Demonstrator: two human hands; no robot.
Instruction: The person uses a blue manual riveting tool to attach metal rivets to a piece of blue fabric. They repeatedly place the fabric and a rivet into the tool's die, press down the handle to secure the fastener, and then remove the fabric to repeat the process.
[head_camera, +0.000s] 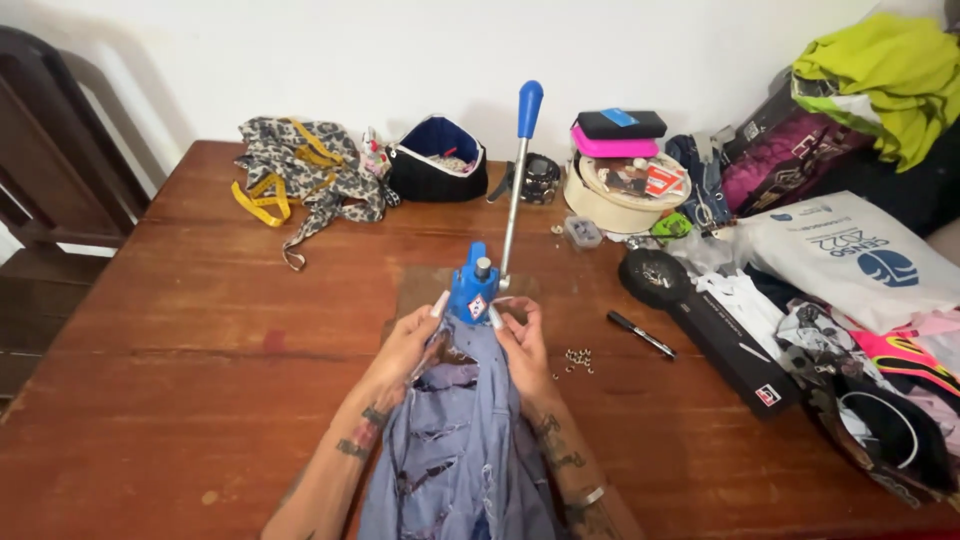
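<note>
Blue-grey, slashed denim fabric (462, 440) lies near the front edge of the reddish-brown wooden table (180, 330), its upper end pushed up against the base of a small blue hand press with a long metal lever and blue grip (478, 285). The left hand (410, 345) pinches the cloth's top left edge, fingers curled closed on it with the fingertips touching the press body. The right hand (522, 345) grips the top right edge in the same way, just beside the press. A scatter of small metal studs (575, 360) rests near the right hand, and a black marker pen (641, 334) lies a little farther right. Beyond the press sit a leopard-print cloth with a yellow tape measure (300, 165), a dark blue fabric pouch (437, 160) and a round cream tin (620, 190). Heaped clothes and a white printed bag (850, 255) crowd the right side.
</note>
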